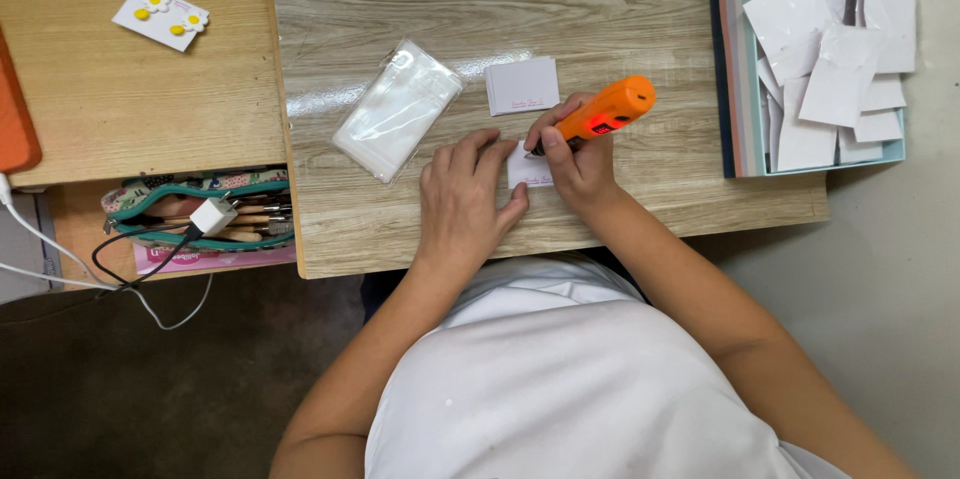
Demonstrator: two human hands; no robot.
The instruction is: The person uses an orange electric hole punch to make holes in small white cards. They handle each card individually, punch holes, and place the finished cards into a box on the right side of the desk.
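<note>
My right hand (578,161) grips an orange pen-shaped power tool (603,111), its tip pressed onto a small white card (527,173) on the grey wooden board (640,29). My left hand (462,201) lies flat on the board, its fingertips holding the card's left edge down. A small stack of similar white cards (522,86) sits just beyond the hands. A bundle of clear plastic sleeves (397,110) lies to the left of that stack.
A pale blue box (738,69) full of white cards stands at the right edge. On the left desk are a card with yellow flower earrings (161,16), an open teal pouch of tools (190,211), and a white charger plug (213,216) with cables.
</note>
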